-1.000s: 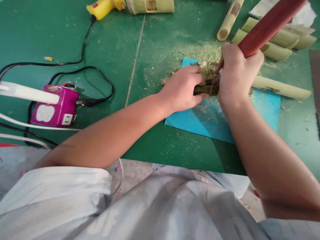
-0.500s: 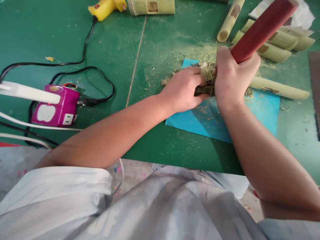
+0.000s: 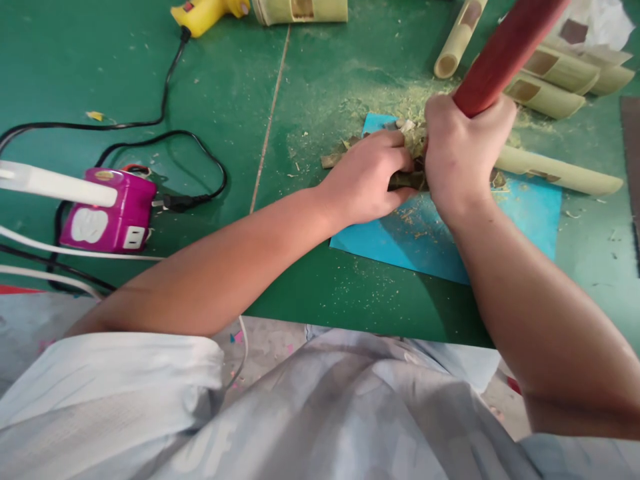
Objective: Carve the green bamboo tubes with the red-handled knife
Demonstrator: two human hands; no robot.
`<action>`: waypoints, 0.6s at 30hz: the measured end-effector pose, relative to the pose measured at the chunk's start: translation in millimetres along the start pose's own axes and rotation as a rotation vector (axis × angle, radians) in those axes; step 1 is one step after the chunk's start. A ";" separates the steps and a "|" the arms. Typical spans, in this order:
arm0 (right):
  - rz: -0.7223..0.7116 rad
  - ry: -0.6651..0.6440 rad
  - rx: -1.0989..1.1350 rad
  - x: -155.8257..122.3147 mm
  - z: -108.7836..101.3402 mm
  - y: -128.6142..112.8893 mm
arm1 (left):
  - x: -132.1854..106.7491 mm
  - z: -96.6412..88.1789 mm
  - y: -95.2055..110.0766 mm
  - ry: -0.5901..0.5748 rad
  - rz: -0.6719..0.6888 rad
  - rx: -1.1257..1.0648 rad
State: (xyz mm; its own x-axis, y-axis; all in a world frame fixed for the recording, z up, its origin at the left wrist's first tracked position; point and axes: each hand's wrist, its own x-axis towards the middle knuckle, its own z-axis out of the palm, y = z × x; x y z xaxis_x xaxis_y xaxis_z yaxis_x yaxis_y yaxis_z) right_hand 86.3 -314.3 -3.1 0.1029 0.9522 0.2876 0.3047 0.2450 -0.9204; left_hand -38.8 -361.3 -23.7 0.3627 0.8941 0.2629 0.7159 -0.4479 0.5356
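My left hand (image 3: 370, 177) is closed around a short dark green bamboo piece (image 3: 407, 180) lying on a blue mat (image 3: 520, 220). My right hand (image 3: 463, 157) is wrapped round the lower end of a long red wooden handle (image 3: 505, 50) that slants up to the top right. Its working end is hidden between my hands, right against the bamboo piece. Shavings and sawdust (image 3: 395, 100) are heaped just behind the hands.
Pale bamboo tubes (image 3: 555, 73) lie at the back right, one long tube (image 3: 560, 172) across the mat's far edge. A yellow glue gun (image 3: 203, 12), black cords (image 3: 170, 140), a purple power socket (image 3: 107, 210) and a white bar (image 3: 55, 185) sit on the left of the green table (image 3: 225, 80).
My right hand has shifted slightly left toward my left hand, and the red handle has tipped more upright. My left hand keeps its hold on the bamboo piece.
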 end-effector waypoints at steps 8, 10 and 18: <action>0.024 0.133 0.124 7.5 1.8 7.0 | 4.1 1.1 -5.0 -0.008 -0.011 -0.012; 0.028 0.124 0.124 8.8 1.7 9.1 | 4.5 1.7 -5.8 0.003 -0.011 -0.012; -0.037 0.102 0.144 9.2 1.0 13.0 | 3.6 0.4 -4.2 -0.013 -0.024 0.004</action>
State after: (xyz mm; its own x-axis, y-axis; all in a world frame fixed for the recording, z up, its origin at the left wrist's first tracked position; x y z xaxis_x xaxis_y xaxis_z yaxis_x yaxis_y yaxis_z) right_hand 90.2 -302.2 -12.6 0.1917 0.9205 0.3404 0.1717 0.3100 -0.9351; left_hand -40.2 -356.2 -25.4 0.3532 0.9043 0.2400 0.7268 -0.4267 0.5382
